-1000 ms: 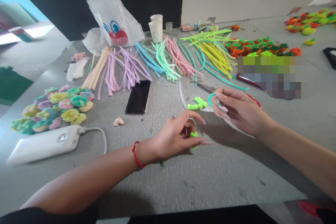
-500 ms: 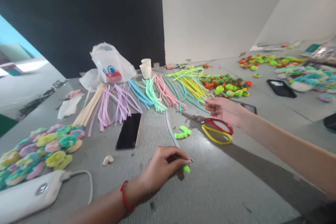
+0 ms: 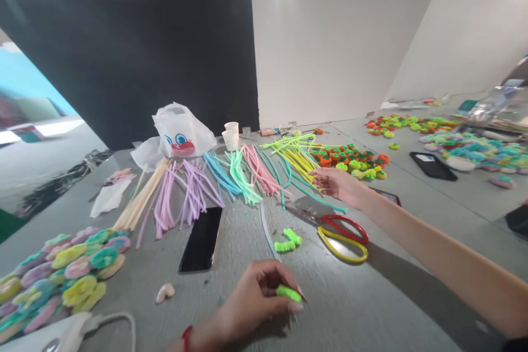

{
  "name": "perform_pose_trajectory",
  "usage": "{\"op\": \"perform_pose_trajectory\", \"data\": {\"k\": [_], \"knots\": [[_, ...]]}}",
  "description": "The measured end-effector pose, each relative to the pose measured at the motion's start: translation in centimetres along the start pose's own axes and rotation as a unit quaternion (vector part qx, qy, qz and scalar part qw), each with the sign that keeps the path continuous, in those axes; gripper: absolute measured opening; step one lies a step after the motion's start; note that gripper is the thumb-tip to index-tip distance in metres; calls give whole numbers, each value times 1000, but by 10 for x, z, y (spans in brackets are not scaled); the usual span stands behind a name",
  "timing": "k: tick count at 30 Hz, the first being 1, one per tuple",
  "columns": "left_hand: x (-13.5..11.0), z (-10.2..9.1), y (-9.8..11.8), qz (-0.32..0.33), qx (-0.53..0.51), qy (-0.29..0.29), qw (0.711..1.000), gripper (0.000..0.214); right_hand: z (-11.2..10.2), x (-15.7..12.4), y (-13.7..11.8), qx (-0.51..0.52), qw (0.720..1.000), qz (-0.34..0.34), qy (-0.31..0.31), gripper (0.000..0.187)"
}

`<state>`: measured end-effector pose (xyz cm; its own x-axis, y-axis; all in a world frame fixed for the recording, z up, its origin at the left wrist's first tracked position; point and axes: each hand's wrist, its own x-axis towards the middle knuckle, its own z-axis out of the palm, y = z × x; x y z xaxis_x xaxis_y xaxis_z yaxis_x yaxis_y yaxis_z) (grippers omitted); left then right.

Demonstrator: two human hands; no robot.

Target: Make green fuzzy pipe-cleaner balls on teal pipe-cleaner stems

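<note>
My left hand (image 3: 253, 302) rests low on the grey table, its fingers pinched on a short neon green fuzzy piece (image 3: 287, 292). My right hand (image 3: 336, 182) is stretched out far over the table, fingers touching the yellow and teal pipe cleaners (image 3: 299, 162); whether it grips one is unclear. Two more neon green curled pieces (image 3: 287, 241) lie between my hands. Scissors with red and yellow handles (image 3: 342, 234) lie just under my right forearm.
A black phone (image 3: 201, 239) lies left of centre. Pastel pipe cleaner bundles (image 3: 190, 187) fan across the middle. Pastel pompom flowers (image 3: 61, 269) pile at the left beside a white power bank (image 3: 61, 335). A plastic bag (image 3: 179, 132), paper cups (image 3: 230, 135), orange-green pompoms (image 3: 350, 159) stand farther back.
My right hand has moved away from my left, out to the yellow and teal pipe cleaners. The view has tilted upward. My left hand keeps its pinch on the green piece.
</note>
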<state>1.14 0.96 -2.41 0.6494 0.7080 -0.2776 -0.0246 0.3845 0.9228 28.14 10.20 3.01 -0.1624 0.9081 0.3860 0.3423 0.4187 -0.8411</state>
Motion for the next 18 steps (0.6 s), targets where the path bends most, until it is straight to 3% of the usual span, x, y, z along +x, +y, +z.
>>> {"op": "perform_pose_trajectory", "data": {"k": [3, 4, 7, 10, 14, 18], "knots": [[3, -2, -7, 3, 7, -12, 1000, 33, 3, 20, 7, -50, 993, 67, -81, 29], [3, -2, -8, 1, 12, -13, 1000, 34, 2, 30, 11, -127, 986, 72, -78, 29], [4, -4, -12, -15, 0, -9, 1000, 36, -7, 65, 27, -232, 968, 84, -43, 20], [5, -5, -13, -17, -29, 7, 999, 39, -14, 101, 45, -348, 931, 109, 1, 11], [4, -5, -11, 13, -53, 22, 998, 45, -10, 138, 63, -449, 882, 145, -10, 19], [4, -7, -10, 42, -15, 1, 999, 43, -2, 161, 75, -517, 835, 184, -33, 32]]}}
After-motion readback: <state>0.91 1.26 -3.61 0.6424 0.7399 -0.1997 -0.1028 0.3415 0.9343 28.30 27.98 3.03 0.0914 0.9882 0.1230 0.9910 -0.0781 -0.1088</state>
